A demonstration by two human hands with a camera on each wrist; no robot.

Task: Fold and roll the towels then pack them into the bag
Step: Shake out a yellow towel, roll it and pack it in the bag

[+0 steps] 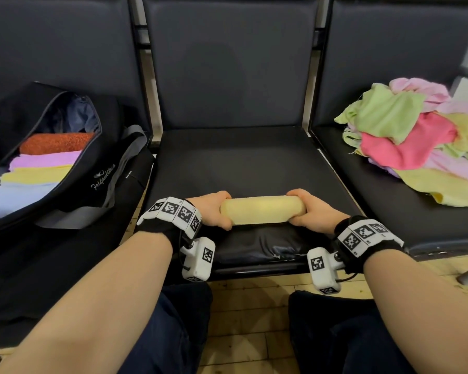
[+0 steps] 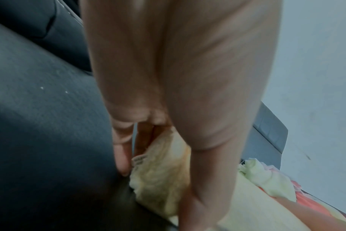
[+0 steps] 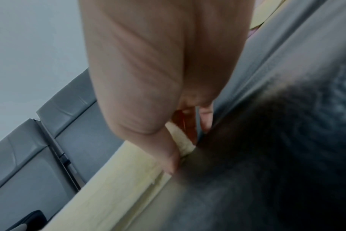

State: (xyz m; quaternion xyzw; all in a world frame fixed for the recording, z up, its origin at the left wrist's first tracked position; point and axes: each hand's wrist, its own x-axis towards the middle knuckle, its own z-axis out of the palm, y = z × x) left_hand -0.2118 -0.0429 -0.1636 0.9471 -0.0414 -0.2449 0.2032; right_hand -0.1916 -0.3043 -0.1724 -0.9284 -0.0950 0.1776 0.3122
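Observation:
A pale yellow towel [image 1: 262,209], rolled into a tight cylinder, lies across the front of the middle seat [image 1: 241,163]. My left hand [image 1: 214,210] grips its left end, and my right hand [image 1: 310,209] grips its right end. The left wrist view shows the roll's spiral end [image 2: 158,176] with a small label, fingers [image 2: 121,156] curled beside it. In the right wrist view the yellow roll [image 3: 117,184] runs down to the left under my thumb [image 3: 168,157]. The open black bag [image 1: 73,168] on the left seat holds several rolled towels [image 1: 41,168].
A loose pile of green, pink and yellow towels [image 1: 416,139] lies on the right seat. Dark padded seat backs [image 1: 227,63] stand behind. My knees and a wooden floor [image 1: 249,319] are below the seat's front edge.

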